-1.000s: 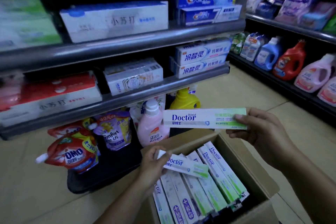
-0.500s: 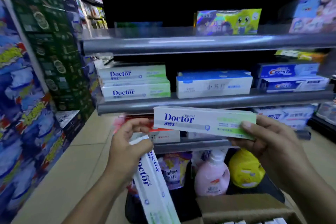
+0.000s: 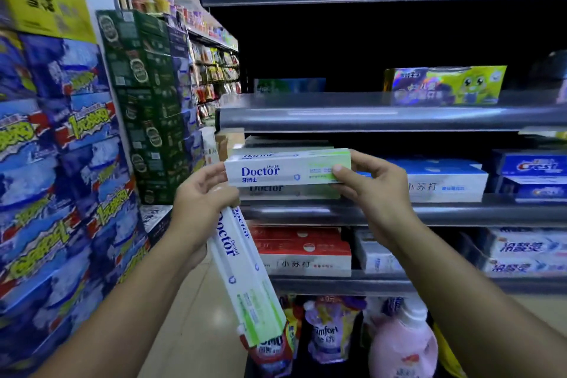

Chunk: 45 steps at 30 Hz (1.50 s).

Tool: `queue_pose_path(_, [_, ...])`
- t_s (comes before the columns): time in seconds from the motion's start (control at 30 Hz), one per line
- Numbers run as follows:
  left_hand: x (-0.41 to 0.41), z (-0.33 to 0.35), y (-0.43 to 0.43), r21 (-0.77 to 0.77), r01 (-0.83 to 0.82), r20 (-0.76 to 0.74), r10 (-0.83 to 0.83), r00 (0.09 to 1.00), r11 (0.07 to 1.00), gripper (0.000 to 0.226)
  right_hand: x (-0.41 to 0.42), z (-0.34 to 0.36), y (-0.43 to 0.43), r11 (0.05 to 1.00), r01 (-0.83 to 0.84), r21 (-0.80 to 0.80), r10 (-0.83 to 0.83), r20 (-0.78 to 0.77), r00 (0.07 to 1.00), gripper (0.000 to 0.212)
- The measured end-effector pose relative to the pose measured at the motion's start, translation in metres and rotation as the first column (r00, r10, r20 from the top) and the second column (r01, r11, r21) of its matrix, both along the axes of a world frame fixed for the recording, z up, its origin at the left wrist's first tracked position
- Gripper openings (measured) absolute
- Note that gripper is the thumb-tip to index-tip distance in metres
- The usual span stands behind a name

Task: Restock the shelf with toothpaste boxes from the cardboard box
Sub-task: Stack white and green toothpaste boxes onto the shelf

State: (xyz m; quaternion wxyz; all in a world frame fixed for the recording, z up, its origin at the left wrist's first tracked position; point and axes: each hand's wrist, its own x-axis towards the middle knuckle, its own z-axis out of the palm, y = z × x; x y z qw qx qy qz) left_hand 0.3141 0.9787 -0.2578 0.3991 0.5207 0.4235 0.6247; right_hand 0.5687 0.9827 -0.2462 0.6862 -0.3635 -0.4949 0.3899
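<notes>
A white and green Doctor toothpaste box (image 3: 287,169) lies level on top of the stacked Doctor boxes (image 3: 276,191) at the left end of the grey shelf (image 3: 399,213). My right hand (image 3: 372,186) pinches its right end. My left hand (image 3: 201,202) touches its left end with the fingertips while gripping a second Doctor box (image 3: 245,273), which hangs down and to the right. The cardboard box is out of view.
White soda toothpaste boxes (image 3: 445,184) and blue Crest boxes (image 3: 530,175) fill the shelf further right. Red and white boxes (image 3: 303,252) sit one shelf below, detergent pouches and a pink bottle (image 3: 402,344) at the bottom. Stacked blue cartons (image 3: 55,178) and green cartons (image 3: 147,107) stand left.
The view has risen and closed in on the shelf. My right hand has carried its box up onto the Doctor stack. My left hand has come up to that box's left end, still holding the second box.
</notes>
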Motion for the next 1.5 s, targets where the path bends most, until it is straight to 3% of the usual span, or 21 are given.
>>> queue_pose_path(0.17, [-0.004, 0.01, 0.023, -0.047, -0.029, -0.05, 0.026, 0.998, 0.998, 0.053, -0.013, 0.005, 0.029, 0.953, 0.3, -0.039, -0.285, 0.217, 0.934, 0.016])
queue_pose_path(0.27, [-0.003, 0.01, 0.033, -0.105, -0.016, -0.113, 0.004, 0.994, 0.994, 0.072, -0.017, 0.001, 0.036, 0.879, 0.476, 0.026, -0.412, 0.543, 0.732, 0.001])
queue_pose_path(0.33, [-0.003, 0.008, 0.036, -0.141, 0.004, -0.175, -0.029, 0.984, 0.99, 0.085, -0.02, -0.003, 0.034, 0.857, 0.512, 0.062, -0.417, 0.668, 0.617, 0.009])
queue_pose_path(0.47, [-0.003, 0.007, 0.037, -0.223, 0.041, -0.186, -0.084, 0.979, 0.974, 0.087, -0.025, 0.0, 0.03, 0.839, 0.544, 0.02, -0.367, 0.759, 0.538, 0.033])
queue_pose_path(0.57, [-0.003, 0.01, 0.042, -0.281, 0.02, -0.179, -0.072, 0.981, 0.959, 0.086, -0.03, 0.005, 0.032, 0.851, 0.518, -0.088, -0.274, 0.767, 0.58, 0.041])
queue_pose_path(0.7, [-0.004, 0.019, 0.055, -0.337, 0.022, -0.178, -0.087, 0.98, 0.941, 0.105, -0.036, 0.011, 0.038, 0.867, 0.446, -0.222, -0.164, 0.719, 0.676, 0.037])
queue_pose_path(0.97, [0.0, 0.026, 0.07, -0.403, 0.009, -0.17, -0.085, 0.982, 0.915, 0.101, -0.045, 0.015, 0.038, 0.868, 0.403, -0.29, -0.099, 0.693, 0.714, 0.021])
queue_pose_path(1.03, [0.001, 0.025, 0.066, -0.385, 0.002, -0.144, -0.063, 0.988, 0.923, 0.09, -0.042, 0.012, 0.034, 0.884, 0.347, -0.312, -0.082, 0.628, 0.774, 0.024])
queue_pose_path(1.17, [-0.004, 0.016, 0.061, -0.296, -0.135, 0.004, 0.143, 0.99, 0.946, 0.062, -0.039, -0.011, 0.007, 0.939, 0.326, -0.108, -0.21, 0.571, 0.794, 0.043])
queue_pose_path(1.23, [-0.006, 0.013, 0.06, -0.27, -0.195, 0.111, 0.232, 0.966, 0.943, 0.049, -0.039, -0.029, -0.012, 0.953, 0.297, -0.066, -0.221, 0.52, 0.825, 0.035])
queue_pose_path(1.37, [0.0, 0.014, 0.054, -0.257, -0.229, 0.296, 0.302, 0.906, 0.939, 0.026, -0.044, -0.054, -0.038, 0.968, 0.152, -0.199, -0.021, 0.54, 0.841, 0.058])
queue_pose_path(1.43, [0.006, 0.014, 0.052, -0.254, -0.23, 0.366, 0.314, 0.876, 0.939, 0.022, -0.044, -0.057, -0.038, 0.962, 0.056, -0.268, 0.061, 0.409, 0.91, 0.057])
queue_pose_path(1.5, [0.012, 0.015, 0.051, -0.249, -0.22, 0.412, 0.308, 0.858, 0.943, 0.019, -0.041, -0.054, -0.033, 0.96, 0.049, -0.276, 0.021, 0.244, 0.97, 0.045])
